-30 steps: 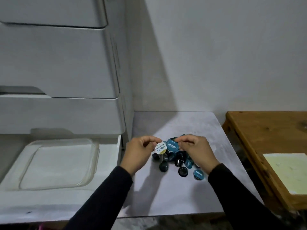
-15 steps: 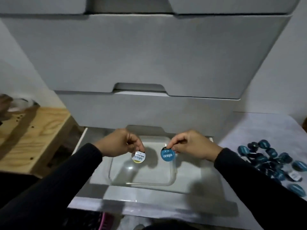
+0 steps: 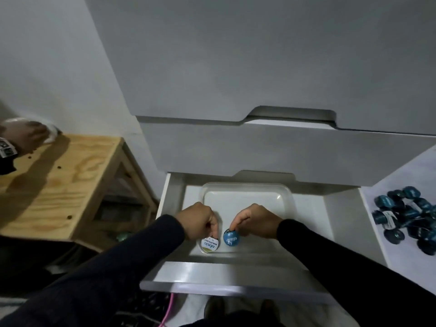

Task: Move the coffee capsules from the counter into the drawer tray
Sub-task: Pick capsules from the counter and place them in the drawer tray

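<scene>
A clear plastic tray [image 3: 247, 188] lies in the open white drawer [image 3: 330, 208] below me. My left hand [image 3: 198, 223] pinches a white-lidded coffee capsule [image 3: 209, 244] over the tray's near left corner. Beside it, my right hand [image 3: 257, 221] pinches a blue-lidded capsule [image 3: 231, 237] over the tray's near edge. Whether the two capsules touch the tray floor I cannot tell. A heap of several blue and dark capsules [image 3: 405, 215] sits on the pale counter [image 3: 401, 256] at the right.
Closed white drawer fronts [image 3: 283, 149] rise right behind the open drawer. A wooden table [image 3: 54, 185] stands at the left, with another person's hand [image 3: 26, 135] on its far corner. A pink cord [image 3: 168, 310] hangs below the drawer front.
Both hands carried their capsules from the counter heap over to the drawer, then lowered them toward the tray's near edge. My view swung left and tilted down.
</scene>
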Demonstrator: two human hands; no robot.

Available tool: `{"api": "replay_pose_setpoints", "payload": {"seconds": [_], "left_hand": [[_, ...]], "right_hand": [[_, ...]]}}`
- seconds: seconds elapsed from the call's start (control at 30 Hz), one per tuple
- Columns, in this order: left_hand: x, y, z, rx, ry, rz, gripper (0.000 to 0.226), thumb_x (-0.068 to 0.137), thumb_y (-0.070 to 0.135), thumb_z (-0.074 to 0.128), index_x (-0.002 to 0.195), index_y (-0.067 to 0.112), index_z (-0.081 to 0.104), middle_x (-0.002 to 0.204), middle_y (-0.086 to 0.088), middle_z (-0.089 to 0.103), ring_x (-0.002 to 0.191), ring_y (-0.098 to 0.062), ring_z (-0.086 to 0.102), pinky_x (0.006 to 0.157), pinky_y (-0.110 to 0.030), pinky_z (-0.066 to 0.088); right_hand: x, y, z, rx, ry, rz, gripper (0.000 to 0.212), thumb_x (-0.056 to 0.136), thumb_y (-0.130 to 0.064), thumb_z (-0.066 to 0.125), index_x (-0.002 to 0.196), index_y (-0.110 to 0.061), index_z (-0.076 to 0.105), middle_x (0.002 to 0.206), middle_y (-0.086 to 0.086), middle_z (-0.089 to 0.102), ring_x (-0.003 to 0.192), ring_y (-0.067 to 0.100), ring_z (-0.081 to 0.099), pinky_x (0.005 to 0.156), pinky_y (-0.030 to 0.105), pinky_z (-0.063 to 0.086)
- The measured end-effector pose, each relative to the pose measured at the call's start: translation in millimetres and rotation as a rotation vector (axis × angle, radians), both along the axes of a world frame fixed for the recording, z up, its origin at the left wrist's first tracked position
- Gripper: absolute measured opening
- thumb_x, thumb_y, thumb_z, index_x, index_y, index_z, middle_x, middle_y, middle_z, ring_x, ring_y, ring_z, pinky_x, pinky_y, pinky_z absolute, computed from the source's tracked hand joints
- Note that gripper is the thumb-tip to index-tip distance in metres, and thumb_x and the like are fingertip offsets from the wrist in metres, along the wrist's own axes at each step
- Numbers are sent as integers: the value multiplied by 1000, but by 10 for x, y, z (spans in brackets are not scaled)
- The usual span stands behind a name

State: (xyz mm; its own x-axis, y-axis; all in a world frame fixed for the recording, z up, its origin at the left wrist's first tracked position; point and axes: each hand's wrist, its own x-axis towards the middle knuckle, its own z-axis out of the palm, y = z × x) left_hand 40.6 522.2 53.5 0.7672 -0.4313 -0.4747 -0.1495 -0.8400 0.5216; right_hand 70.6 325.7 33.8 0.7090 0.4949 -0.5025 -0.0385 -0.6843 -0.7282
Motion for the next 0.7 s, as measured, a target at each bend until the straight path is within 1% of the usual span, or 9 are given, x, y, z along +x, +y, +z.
{"api": "replay_pose_setpoints", "payload": {"seconds": [0.03, 0.1, 0.2, 0.27, 0.37, 0.47, 0.53, 0.63, 0.7], "left_hand": [[-7, 1, -25, 12, -3, -3, 25, 76, -1, 59, 80, 19, 75, 85, 1, 75, 80, -10, 66, 84, -27, 54], [-7, -7, -50, 32, -22, -5, 26, 75, -2, 58, 79, 18, 74, 85, 1, 74, 79, -12, 66, 80, -25, 53], [0, -27, -35, 60, -54, -16, 27, 74, -3, 56, 81, 16, 74, 86, -2, 74, 80, -15, 64, 72, -18, 45], [-4, -29, -30, 66, -64, -22, 26, 74, -3, 56, 82, 15, 74, 87, -4, 73, 81, -16, 65, 72, -19, 45], [-19, -20, -31, 63, -66, -22, 24, 74, -2, 58, 83, 14, 73, 89, -3, 73, 83, -15, 65, 75, -20, 48], [-45, -33, -11, 40, -80, -7, 21, 76, 2, 56, 86, 13, 72, 89, -2, 74, 82, -12, 65, 78, -21, 50], [-70, -40, 14, 30, -78, 9, 17, 79, 6, 57, 89, 13, 69, 92, -3, 73, 81, -10, 64, 78, -21, 50], [-136, -46, 59, 103, -121, 31, 19, 86, 23, 57, 103, 16, 64, 102, -4, 69, 93, -18, 63, 83, -27, 50], [-207, -61, 79, 182, -208, 73, 25, 88, 30, 54, 109, 19, 61, 107, -4, 67, 97, -22, 61, 84, -32, 50]], "right_hand": [[-12, 8, -26, 2, -11, 13, 21, 73, 3, 60, 79, -9, 75, 61, 6, 66, 52, 7, 54, 59, 19, 49], [-30, 7, -64, -4, -48, 63, 22, 72, 5, 61, 80, -11, 75, 67, 8, 67, 53, 5, 55, 61, 18, 48], [-44, -1, -85, -24, -61, 87, 24, 71, 7, 63, 83, -11, 75, 62, -9, 65, 50, -5, 54, 59, 9, 45], [-41, -3, -84, -27, -54, 88, 23, 71, 7, 64, 83, -9, 75, 58, -19, 64, 50, -7, 55, 59, 8, 45], [-52, 9, -70, -22, -19, 77, 21, 71, 9, 64, 82, -8, 74, 52, -21, 63, 51, -6, 56, 58, 10, 47], [-85, 28, -24, 2, 72, 26, 25, 73, 8, 63, 74, -18, 64, 71, -2, 67, 61, 9, 60, 65, 24, 52], [-116, 46, 11, -25, 86, 41, 25, 74, 0, 65, 77, -23, 55, 84, 7, 69, 72, 17, 59, 73, 32, 50], [-164, 73, 95, -140, -32, 112, 15, 80, -18, 62, 94, -21, 56, 99, 4, 68, 86, 13, 55, 82, 26, 44], [-194, 111, 153, -187, -109, 124, 19, 83, -24, 58, 101, -17, 59, 108, 4, 66, 89, 14, 51, 80, 24, 40]]}}
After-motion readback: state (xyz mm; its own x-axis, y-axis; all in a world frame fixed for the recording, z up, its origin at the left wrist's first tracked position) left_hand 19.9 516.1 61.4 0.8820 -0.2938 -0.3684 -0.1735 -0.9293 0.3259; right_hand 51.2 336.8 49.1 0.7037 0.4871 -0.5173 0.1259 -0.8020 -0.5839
